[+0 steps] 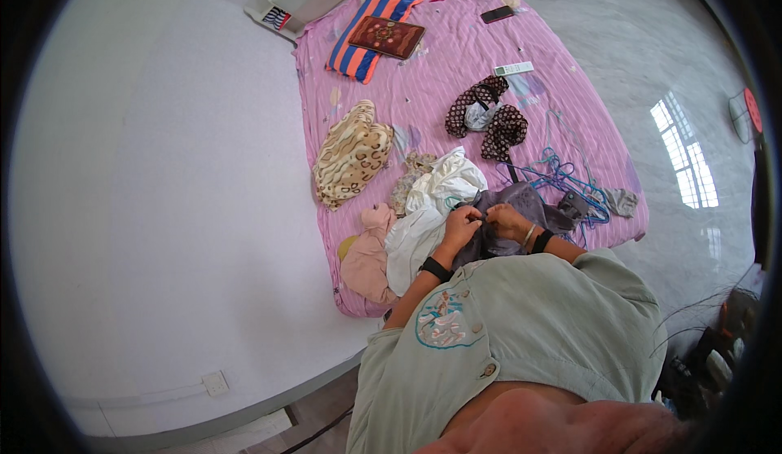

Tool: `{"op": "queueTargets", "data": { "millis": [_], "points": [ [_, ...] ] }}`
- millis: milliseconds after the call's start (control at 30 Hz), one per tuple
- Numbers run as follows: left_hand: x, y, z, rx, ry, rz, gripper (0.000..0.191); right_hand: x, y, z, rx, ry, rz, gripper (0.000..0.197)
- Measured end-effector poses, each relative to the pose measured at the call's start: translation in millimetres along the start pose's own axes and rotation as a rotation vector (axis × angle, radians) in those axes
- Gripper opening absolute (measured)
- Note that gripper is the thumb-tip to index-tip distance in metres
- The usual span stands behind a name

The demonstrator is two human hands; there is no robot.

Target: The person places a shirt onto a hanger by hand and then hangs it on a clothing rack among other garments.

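Both hands are close together over the near part of the bed, on a dark purple-grey garment (519, 200). My left hand (463, 225) pinches its edge, thumb against fingers. Just to the right, my right hand (507, 220) grips the same garment with curled fingers. White garments (449, 179) lie against the left hand, with a bit of a green hanger (452, 202) showing. A pink garment (368, 264) is heaped farther left. To the right of the purple-grey cloth lies a tangle of blue and purple hangers (556, 173), with a grey cloth (622, 202) beside it.
On the pink striped bedsheet (440, 100) lie a leopard-patterned cloth (353, 155), a dark patterned garment (507, 130), a white remote control (514, 68), a phone (497, 14), a striped pillow (360, 45) and a dark red patterned flat object (388, 37). A wall (183, 148) borders the bed's left side.
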State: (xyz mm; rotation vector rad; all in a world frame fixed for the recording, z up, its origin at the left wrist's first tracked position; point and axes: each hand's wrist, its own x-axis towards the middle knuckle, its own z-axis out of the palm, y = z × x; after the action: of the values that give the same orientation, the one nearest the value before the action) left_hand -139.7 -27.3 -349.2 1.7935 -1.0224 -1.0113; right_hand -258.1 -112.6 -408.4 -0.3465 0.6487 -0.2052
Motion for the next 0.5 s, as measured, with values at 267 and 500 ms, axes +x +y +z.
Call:
{"op": "queueTargets", "data": {
  "millis": [267,500],
  "points": [
    [-5,19,-2,0.454,-0.049,0.249,0.016,-4,-1,-3,-0.108,-0.100,0.053,0.013],
    [-9,8,6,0.570,0.017,0.332,0.016,-12,-7,8,-0.314,-0.012,0.190,0.010]
  ]
}}
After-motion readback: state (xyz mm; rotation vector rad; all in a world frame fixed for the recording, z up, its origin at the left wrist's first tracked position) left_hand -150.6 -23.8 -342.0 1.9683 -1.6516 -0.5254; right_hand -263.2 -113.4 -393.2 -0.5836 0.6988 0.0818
